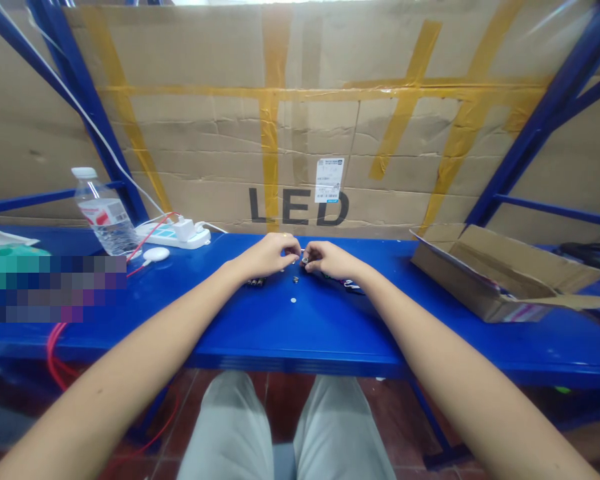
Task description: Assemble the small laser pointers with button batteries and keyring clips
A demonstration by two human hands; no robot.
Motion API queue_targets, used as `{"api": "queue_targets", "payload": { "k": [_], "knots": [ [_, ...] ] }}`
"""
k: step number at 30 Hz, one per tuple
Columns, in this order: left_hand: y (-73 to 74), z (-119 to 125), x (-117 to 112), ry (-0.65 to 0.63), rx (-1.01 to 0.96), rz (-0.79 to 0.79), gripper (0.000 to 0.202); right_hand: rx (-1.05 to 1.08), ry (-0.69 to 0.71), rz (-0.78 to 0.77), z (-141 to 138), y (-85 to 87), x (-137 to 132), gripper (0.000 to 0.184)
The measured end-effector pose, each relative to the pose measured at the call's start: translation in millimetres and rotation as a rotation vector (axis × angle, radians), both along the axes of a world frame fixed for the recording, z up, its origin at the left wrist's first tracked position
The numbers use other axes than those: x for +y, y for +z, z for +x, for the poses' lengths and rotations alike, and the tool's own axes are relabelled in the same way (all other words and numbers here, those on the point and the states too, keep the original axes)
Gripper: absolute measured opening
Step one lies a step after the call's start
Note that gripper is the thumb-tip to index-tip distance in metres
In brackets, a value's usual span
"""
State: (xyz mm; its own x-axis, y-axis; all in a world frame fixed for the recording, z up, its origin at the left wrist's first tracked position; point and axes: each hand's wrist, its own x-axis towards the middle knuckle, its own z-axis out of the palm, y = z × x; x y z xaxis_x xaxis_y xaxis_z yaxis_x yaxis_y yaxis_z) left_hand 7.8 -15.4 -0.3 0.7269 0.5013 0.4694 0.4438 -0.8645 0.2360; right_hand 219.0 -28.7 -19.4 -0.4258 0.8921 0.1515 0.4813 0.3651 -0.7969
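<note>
My left hand [270, 255] and my right hand [327, 260] meet above the middle of the blue table [300, 333]. The right fingertips pinch a small round metal part [305, 259]. The left fingertips touch something thin beside it, too small to tell. Two small silver discs [295, 280] [293, 301] lie on the table below my hands. A small black component [255, 283] sits just under my left hand. Tangled small dark items with wires [347, 283] lie just beyond my right hand.
At the left stand a plastic water bottle [105, 212] and a white power strip [174, 235] with a red wire. An open cardboard box [495, 273] sits at the table's right end. Large taped cardboard [300, 133] and blue shelf uprights stand behind.
</note>
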Motion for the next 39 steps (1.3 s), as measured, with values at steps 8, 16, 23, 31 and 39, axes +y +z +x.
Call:
{"api": "queue_targets", "payload": {
  "k": [8, 16, 23, 31, 39],
  "knots": [
    [0.3, -19, 14, 0.121, 0.351, -0.184, 0.022, 0.287, 0.052, -0.191, 0, -2.5, 3, 0.022],
    [-5.6, -14, 12, 0.117, 0.334, -0.213, 0.019, 0.334, 0.102, -0.292, 0, -2.1, 0, 0.023],
    [-0.9, -11, 3, 0.152, 0.327, -0.245, 0.01, 0.153, 0.185, -0.151, 2, 0.3, 1, 0.021],
    [2.5, -3, -1, 0.03, -0.03, -0.034, 0.011, 0.193, 0.134, -0.165, 1, -0.1, 1, 0.023],
    [-1.9, 8, -6, -0.057, -0.114, -0.03, 0.01, 0.169, 0.059, -0.162, -1, -2.1, 3, 0.024]
  ]
}}
